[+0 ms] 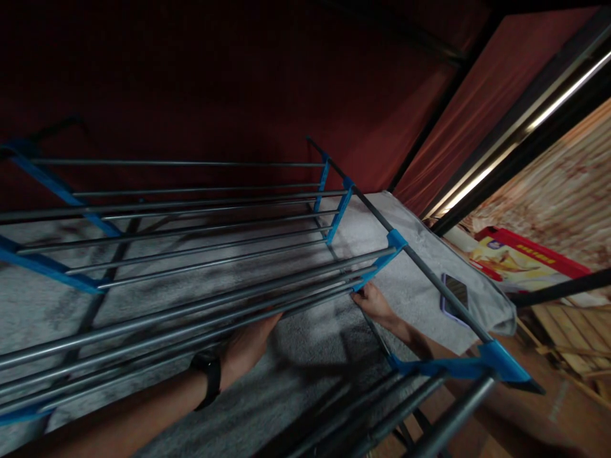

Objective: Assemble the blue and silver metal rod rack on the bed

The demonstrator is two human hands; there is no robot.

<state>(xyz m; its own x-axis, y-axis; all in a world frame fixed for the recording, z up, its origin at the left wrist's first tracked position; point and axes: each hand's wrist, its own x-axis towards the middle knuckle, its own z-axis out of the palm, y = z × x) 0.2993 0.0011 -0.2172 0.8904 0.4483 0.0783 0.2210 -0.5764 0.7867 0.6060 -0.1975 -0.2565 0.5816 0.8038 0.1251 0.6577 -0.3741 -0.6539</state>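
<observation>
A rack of grey metal rods (205,299) with blue plastic brackets lies across a grey blanket. My left hand (251,343), a dark watch (207,375) on its wrist, reaches under the near tier and meets its lowest rod. The rods hide most of its fingers. At the right end of that tier, my right hand (375,305) has its fingers closed at the lower tip of a blue bracket (379,264). A long grey side pole (434,280) slants past above the right forearm and joins the brackets. Another tier's rods (401,407) cross the lower foreground.
The grey blanket (305,343) spreads beneath the rack. A phone (454,296) rests on it at the right, beyond the side pole. Farther right are a red and yellow box (525,261) and wooden slats (573,337). Dark red fabric (238,83) hangs behind the rack.
</observation>
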